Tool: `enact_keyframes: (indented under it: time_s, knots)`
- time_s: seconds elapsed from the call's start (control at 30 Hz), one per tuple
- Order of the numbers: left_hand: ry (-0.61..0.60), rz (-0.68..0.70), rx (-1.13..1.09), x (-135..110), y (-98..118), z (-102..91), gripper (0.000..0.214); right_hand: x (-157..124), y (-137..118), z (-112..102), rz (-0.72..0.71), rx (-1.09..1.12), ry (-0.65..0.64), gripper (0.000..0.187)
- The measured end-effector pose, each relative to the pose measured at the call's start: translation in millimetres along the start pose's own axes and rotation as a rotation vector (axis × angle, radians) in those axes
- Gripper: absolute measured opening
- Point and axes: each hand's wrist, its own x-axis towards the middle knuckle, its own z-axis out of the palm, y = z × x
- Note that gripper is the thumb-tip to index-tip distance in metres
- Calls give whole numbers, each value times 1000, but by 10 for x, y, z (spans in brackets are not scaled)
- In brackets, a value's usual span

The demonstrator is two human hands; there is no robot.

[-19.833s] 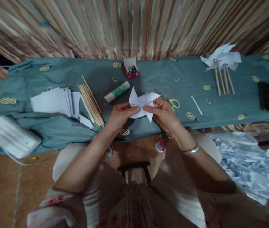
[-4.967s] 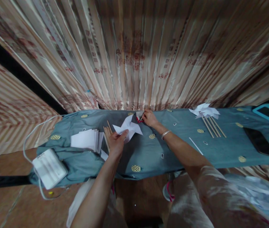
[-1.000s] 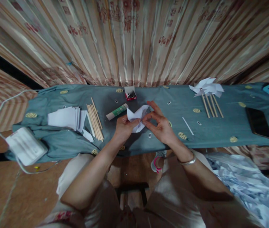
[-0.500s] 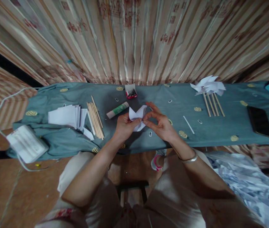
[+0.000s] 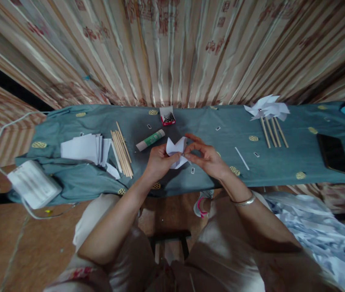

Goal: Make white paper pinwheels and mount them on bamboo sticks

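Note:
A white paper pinwheel (image 5: 176, 147) with folded blades is between my hands, above the middle of the table. My left hand (image 5: 159, 161) pinches it from the left, the thumb lying over its centre. From the right, my right hand (image 5: 205, 157) brings thumb and forefinger together at the same centre, its other fingers loosely bent. Whether a small pin is between those fingertips is too small to tell. Just beyond my left hand lies a green and white glue stick (image 5: 151, 140). Behind it sits an open red box of metal tacks (image 5: 168, 118).
Wooden sticks (image 5: 121, 152) and cut paper sheets (image 5: 81, 148) lie left, near a white power strip (image 5: 35, 184). Finished pinwheels (image 5: 268, 108) on sticks, a paper strip (image 5: 242, 158) and a black phone (image 5: 333, 154) lie right. A bag of paper scraps (image 5: 321, 231) stands below the table.
The right hand's fingers have shifted slightly at the pinwheel's centre, and the pinwheel has tilted a little. Both hands stay in nearly the same place.

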Motion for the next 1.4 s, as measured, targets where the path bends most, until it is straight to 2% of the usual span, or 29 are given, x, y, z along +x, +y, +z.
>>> enact_keyframes:
  time_s: [0.23, 0.47, 0.6, 0.93, 1.2, 1.4]
  knots:
    - [21, 15, 5, 9, -23, -20, 13, 4, 25, 43, 20, 47, 18, 31]
    - [56, -74, -111, -14, -64, 15, 23, -9, -33, 24, -10, 65, 1, 33]
    - [57, -78, -170, -20, -66, 36, 25, -11, -44, 24, -26, 63, 4, 31]
    - [71, -75, -139, -13, -71, 40, 27, -9, -41, 18, -8, 48, -3, 29]
    - [66, -74, -145, -28, -62, 44, 26, -1, -42, 21, -20, 83, 3, 35]
    - [60, -87, -139, -27, -63, 47, 26, 5, -17, 15, -37, 123, -3, 29]
